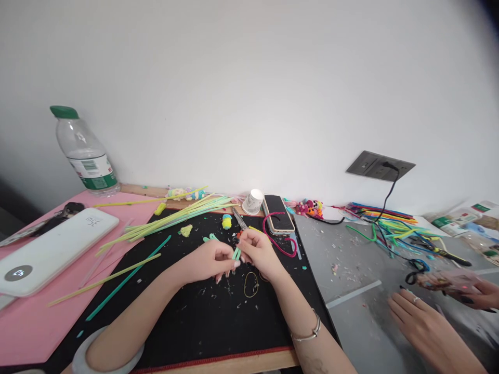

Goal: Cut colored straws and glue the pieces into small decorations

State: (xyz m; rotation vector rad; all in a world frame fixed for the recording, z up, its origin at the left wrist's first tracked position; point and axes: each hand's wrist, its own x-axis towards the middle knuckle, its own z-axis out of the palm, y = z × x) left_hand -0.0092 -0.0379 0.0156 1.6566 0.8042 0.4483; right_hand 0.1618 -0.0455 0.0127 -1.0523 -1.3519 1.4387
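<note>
**Now both hands pinch a short mint-green piece over the black mat**

Plainly the work in hand is shaping a short fuzzy stem; the left hand (212,261) and the right hand (259,252) meet above the middle of the black mat (187,322), and between them stands the mint-green stem piece (236,253), doubled so that two strands run side by side. The fingers of both hands are closed on it: the left grasps its lower end, the right grasps it higher up. How tightly each grips cannot be told at this size.

Just behind the hands lie the scissors (239,219); a pink stem (273,236) curls beside and partly over the phone (278,213); a paper cup (253,201) lies tipped on its side near the wall. A thin olive loop (251,284) lies on the mat just in front of the right hand; a bundle of yellow-green stems (175,221) fans out to the left, well apart from the hands. On the grey worktop (351,270) to the right, another person's hand (421,317) rests flat.

As a judgement, the step looks like folding or twisting the doubled piece; any further bend calls for a firm pinch at the fold, with the two strands kept aligned, since so small a piece could easily slip.
</note>
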